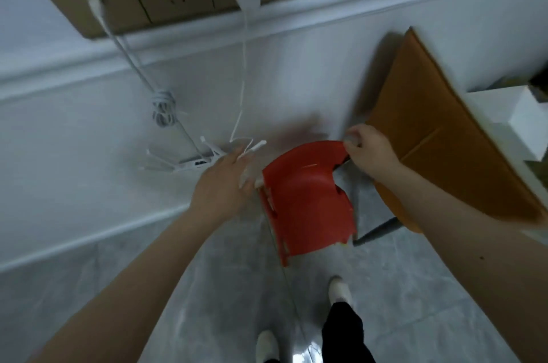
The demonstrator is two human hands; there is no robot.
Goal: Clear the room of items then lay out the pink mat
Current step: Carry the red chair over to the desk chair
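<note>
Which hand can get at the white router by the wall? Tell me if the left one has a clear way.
Probably yes: the left hand hovers open right beside the router, nothing between them. The right hand grips the red chair.

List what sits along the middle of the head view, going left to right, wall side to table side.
Coiled white cable → white router with antennas → left hand → red plastic chair → right hand → flattened cardboard → white table.

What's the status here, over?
Right hand grips red chair by its top edge. Left hand open beside it. Cardboard against the wall, right.
</note>
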